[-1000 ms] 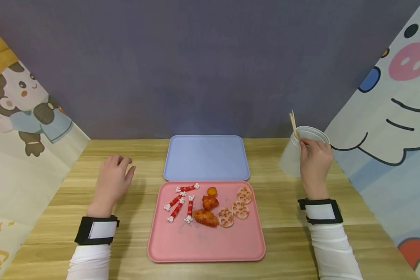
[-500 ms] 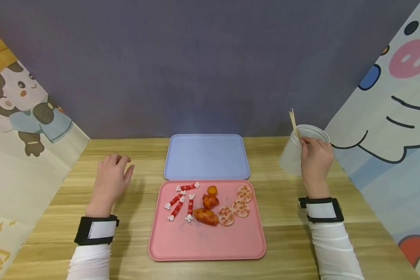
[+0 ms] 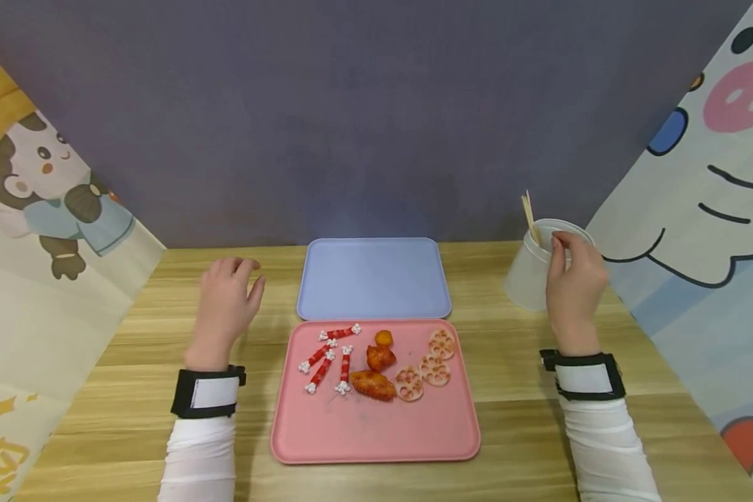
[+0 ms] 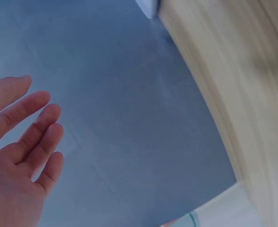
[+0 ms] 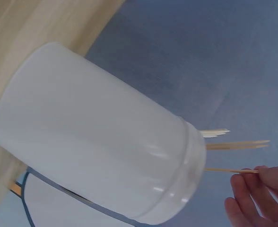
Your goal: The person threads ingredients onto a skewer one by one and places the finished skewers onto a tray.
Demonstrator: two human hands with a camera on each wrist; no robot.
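Over the rim of a white cup (image 3: 527, 282), my right hand (image 3: 575, 286) pinches one thin bamboo skewer (image 5: 231, 170) between thumb and fingertips. In the right wrist view the skewer's lower part is hidden inside the cup (image 5: 96, 132). Other bamboo skewers (image 3: 530, 219) lean on the cup's left side, apart from my fingers. My left hand (image 3: 222, 307) hovers over the left part of the table, holding nothing. The left wrist view shows that hand (image 4: 23, 161) with its fingers loosely bent.
A pink tray (image 3: 376, 439) bears several red sticks with white ends (image 3: 345, 369), a browned chicken wing (image 3: 373, 385), smaller orange pieces (image 3: 381, 358) and lotus root slices (image 3: 435, 370). Behind it lies a blue tray (image 3: 373, 279). A grey wall (image 3: 376, 125) closes off the back.
My right hand has drawn a little right and up, separating its skewer from the others at the cup's rim. My left hand has shifted right over the table.
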